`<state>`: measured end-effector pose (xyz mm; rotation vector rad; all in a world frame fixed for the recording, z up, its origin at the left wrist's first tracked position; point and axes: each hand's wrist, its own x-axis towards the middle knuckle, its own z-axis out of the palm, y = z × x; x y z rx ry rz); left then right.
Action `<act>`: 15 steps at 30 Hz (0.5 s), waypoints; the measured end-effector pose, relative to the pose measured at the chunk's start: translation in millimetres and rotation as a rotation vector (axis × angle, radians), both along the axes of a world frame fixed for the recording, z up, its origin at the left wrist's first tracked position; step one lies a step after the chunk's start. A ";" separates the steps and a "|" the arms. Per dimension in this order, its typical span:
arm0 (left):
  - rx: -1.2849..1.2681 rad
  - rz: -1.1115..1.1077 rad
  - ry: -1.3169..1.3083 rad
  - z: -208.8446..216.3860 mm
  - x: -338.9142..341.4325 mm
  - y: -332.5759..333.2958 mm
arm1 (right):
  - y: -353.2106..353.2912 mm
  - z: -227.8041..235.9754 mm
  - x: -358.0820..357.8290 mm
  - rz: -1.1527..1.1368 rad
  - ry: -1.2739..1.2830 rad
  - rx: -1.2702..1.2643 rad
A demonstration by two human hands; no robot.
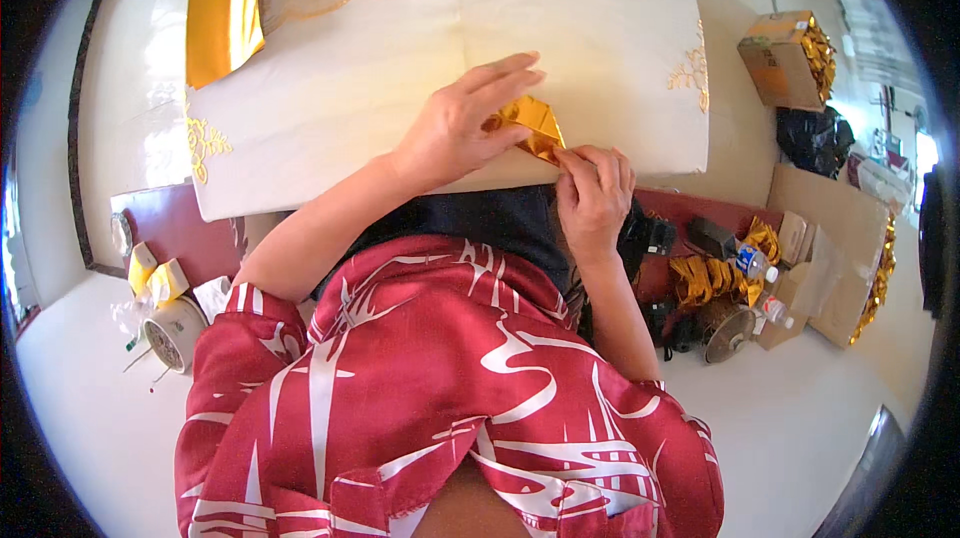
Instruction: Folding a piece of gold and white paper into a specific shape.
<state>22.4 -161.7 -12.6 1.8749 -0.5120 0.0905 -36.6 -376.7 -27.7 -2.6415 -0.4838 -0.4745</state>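
Observation:
A small folded piece of shiny gold foil paper (545, 126) lies near the front of the cloth-covered table (350, 128). My right hand (597, 193) pinches its near right corner between thumb and fingers. Over its left side is my left hand (460, 128), fingers stretched out and apart, with the thumb close to or touching the foil. That hand hides part of the piece. At the table's far left lie flat gold foil sheets (222, 23).
A cardboard box (775, 63) with gold pieces stands at the right, a black bag (815, 141) below it. Folded gold pieces (705, 280), plastic bottles (755, 263) and another carton (830, 248) sit on the right. To the left is a round container (172, 333).

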 end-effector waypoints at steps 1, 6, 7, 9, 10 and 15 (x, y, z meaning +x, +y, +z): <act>0.006 0.011 0.000 0.4 -3.3 8.3 | -0.5 0.5 -0.3 -0.007 0.002 -0.009; 0.325 0.136 -0.162 -6.2 -27.9 45.7 | -2.6 -6.0 0.4 0.015 -0.029 -0.016; 0.325 0.153 -0.160 -6.8 -30.7 45.5 | -2.0 -5.5 1.0 0.014 -0.037 -0.019; 0.336 0.123 -0.106 -7.1 -33.3 39.8 | -1.8 -5.4 0.8 0.029 -0.047 -0.026; 0.335 0.137 -0.105 -6.9 -32.3 36.2 | -2.1 -6.6 0.0 0.021 -0.054 -0.031; 0.319 0.195 -0.064 -7.5 -25.3 28.2 | 0.5 -6.4 -0.5 0.024 -0.048 -0.001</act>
